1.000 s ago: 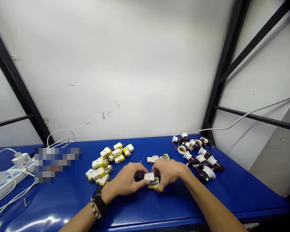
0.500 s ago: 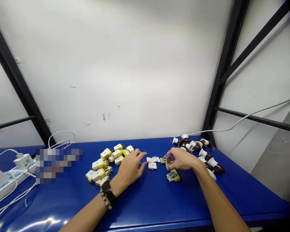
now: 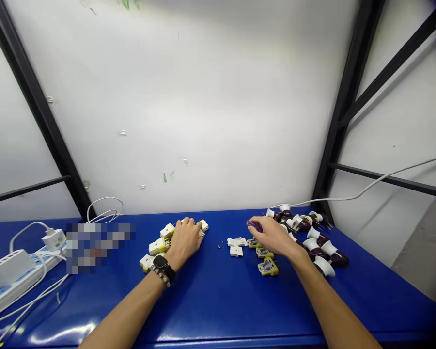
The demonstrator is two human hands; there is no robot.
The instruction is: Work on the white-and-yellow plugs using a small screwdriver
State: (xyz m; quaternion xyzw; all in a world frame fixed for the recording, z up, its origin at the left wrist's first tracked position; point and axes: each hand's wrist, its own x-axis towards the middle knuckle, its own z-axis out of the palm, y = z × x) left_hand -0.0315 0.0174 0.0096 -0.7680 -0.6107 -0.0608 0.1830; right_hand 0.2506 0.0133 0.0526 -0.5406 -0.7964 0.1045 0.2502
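Observation:
My left hand [image 3: 183,240] lies over a pile of white and yellow electrical plugs [image 3: 159,245], its fingers curled down around a plug that is mostly hidden under it. My right hand [image 3: 272,235] is closed on a screwdriver with a see-through purple handle [image 3: 254,225]; its tip is hidden. Below that hand rest several opened yellow plug halves [image 3: 268,266] with metal parts showing. White plug covers [image 3: 236,251] lie just left of them. Tiny brass-coloured screws [image 3: 219,246] are scattered on the blue table [image 3: 218,300] between my hands.
Several maroon and white lamp holders [image 3: 323,247] are heaped at the right, close to my right forearm. White power strips [image 3: 12,269] with cables occupy the left side. A white wall [image 3: 210,121] and black metal frame posts [image 3: 336,116] bound the back.
My left hand has moved left from near the white covers onto the plug pile. My right hand has lifted off the opened plug halves with the screwdriver. The view has shifted slightly left.

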